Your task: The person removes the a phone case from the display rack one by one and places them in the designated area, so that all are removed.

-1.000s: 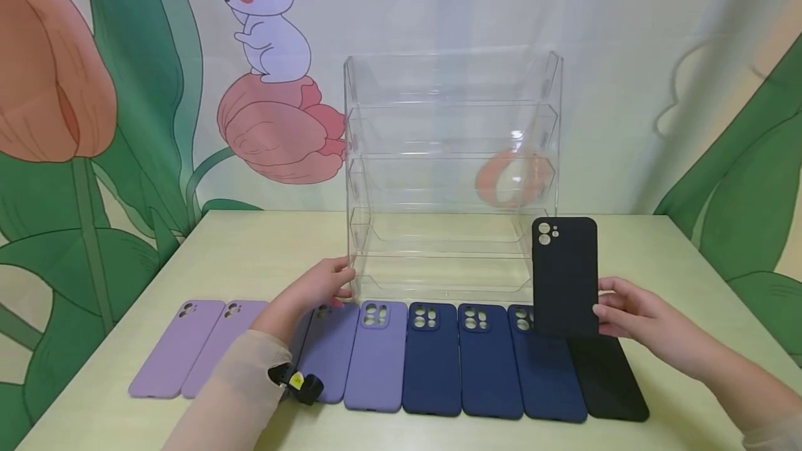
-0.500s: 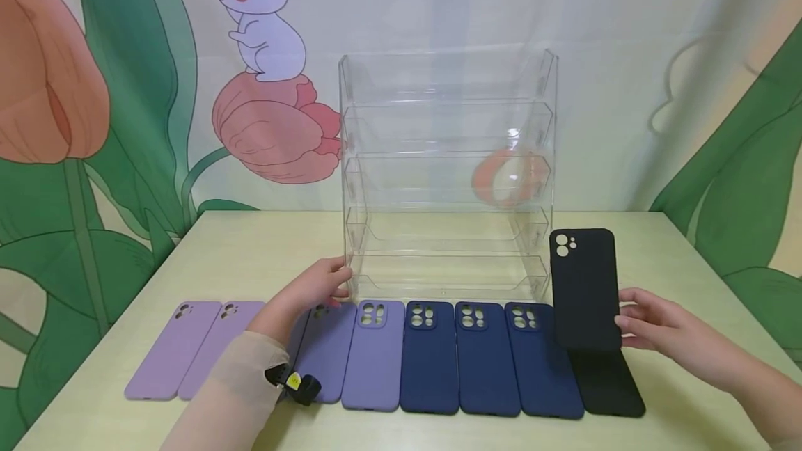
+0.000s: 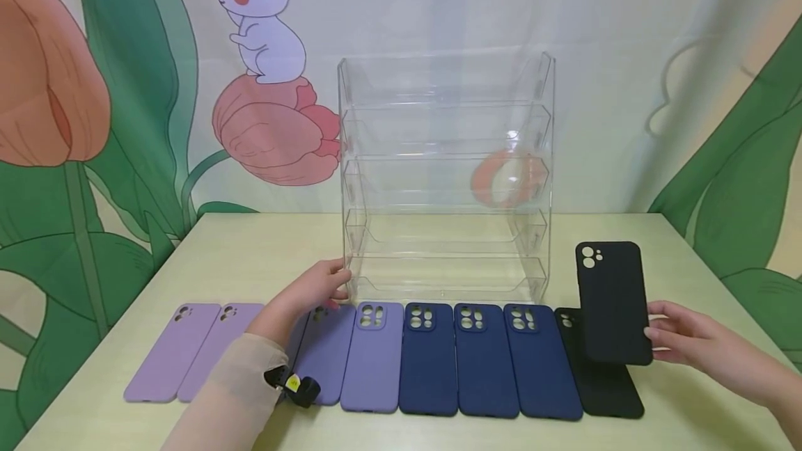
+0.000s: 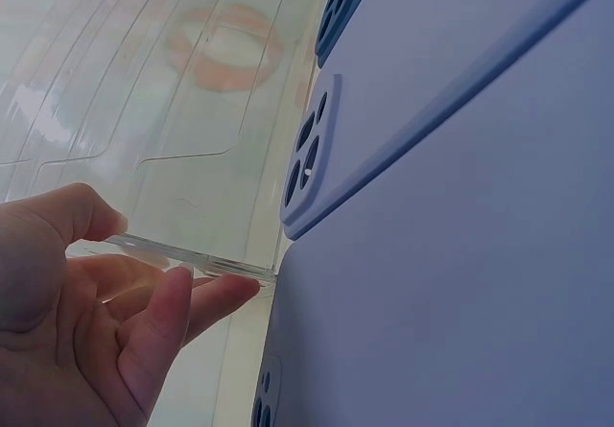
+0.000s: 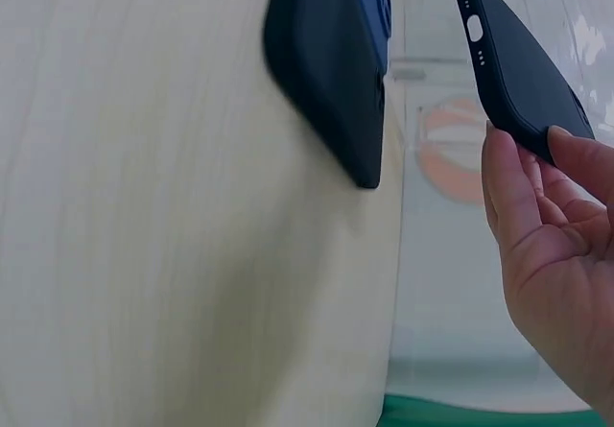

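Note:
My right hand (image 3: 689,336) pinches a black phone case (image 3: 614,305) by its right edge and holds it upright, raised in front of a second black phone case (image 3: 610,395) on the table. The right wrist view shows thumb and fingers on the edge of the held case (image 5: 523,72). At the lower left corner of a clear acrylic rack (image 3: 445,277), my left hand (image 3: 316,289) grips the side panel. In the left wrist view the thumb lies on one face of that panel (image 4: 201,257) and fingers on the other.
A row of phone cases lies along the front: lilac cases (image 3: 172,353) at left, a purple case (image 3: 374,367), then navy cases (image 3: 429,367). My left forearm (image 3: 232,388) covers part of the row. Behind the table (image 3: 677,263) hangs a printed curtain (image 3: 614,89).
My right hand has moved right and slightly down with the black phone case, uncovering the camera holes of the black case beneath. My left hand stays at the rack's side.

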Action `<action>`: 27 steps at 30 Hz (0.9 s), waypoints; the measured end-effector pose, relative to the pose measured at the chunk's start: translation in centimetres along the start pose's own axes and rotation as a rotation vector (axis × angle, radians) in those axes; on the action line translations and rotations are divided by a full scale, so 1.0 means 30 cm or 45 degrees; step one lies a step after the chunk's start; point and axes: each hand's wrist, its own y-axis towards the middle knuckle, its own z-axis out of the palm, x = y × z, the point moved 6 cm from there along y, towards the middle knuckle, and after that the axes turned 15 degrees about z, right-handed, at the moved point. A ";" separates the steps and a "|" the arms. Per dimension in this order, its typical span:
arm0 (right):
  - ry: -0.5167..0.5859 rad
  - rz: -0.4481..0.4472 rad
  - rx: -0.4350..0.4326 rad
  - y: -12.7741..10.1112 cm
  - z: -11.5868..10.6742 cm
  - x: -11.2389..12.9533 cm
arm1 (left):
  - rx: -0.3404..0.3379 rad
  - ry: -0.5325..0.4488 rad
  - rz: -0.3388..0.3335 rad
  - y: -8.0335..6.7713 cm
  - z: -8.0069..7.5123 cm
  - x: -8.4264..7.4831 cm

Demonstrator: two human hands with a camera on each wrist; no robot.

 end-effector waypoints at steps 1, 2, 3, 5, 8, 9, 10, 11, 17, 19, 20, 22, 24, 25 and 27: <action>0.004 0.007 0.003 -0.002 -0.007 -0.010 | -0.005 -0.001 -0.001 0.001 -0.001 -0.003; 0.003 0.013 -0.001 -0.005 -0.015 -0.019 | -0.009 0.000 0.000 0.001 -0.003 -0.005; 0.005 0.020 -0.006 -0.007 -0.022 -0.028 | -0.011 0.002 0.000 0.002 -0.003 -0.007; 0.032 0.033 -0.007 -0.009 -0.040 -0.048 | -0.012 0.005 0.003 0.002 -0.004 -0.007; 0.094 0.064 -0.003 -0.012 -0.063 -0.080 | -0.002 -0.007 0.003 0.002 -0.001 -0.003; 0.124 0.071 0.010 -0.012 -0.070 -0.090 | 0.002 -0.011 0.003 0.002 0.000 -0.001; 0.145 0.081 0.025 -0.011 -0.076 -0.100 | 0.004 -0.014 0.003 0.002 0.001 0.000; 0.158 0.094 0.039 -0.012 -0.082 -0.111 | 0.007 -0.017 0.001 0.002 0.001 0.002; 0.093 0.245 0.011 -0.017 -0.109 -0.171 | 0.003 -0.016 -0.011 0.002 0.000 0.001; 0.110 0.261 0.024 -0.017 -0.113 -0.182 | 0.002 -0.016 -0.008 0.002 -0.001 -0.001; 0.137 0.250 0.050 -0.016 -0.115 -0.184 | 0.000 -0.015 -0.006 0.002 -0.001 -0.002; 0.216 0.227 0.122 -0.016 -0.116 -0.187 | 0.001 -0.011 0.001 0.002 -0.003 -0.003; 0.305 0.227 0.196 -0.019 -0.115 -0.192 | -0.001 -0.011 0.003 0.002 -0.004 -0.003; 0.345 0.216 0.242 -0.021 -0.113 -0.193 | -0.002 -0.008 0.002 0.002 -0.004 -0.002; 0.426 0.208 0.319 -0.025 -0.107 -0.198 | 0.001 -0.004 -0.002 0.000 -0.004 -0.002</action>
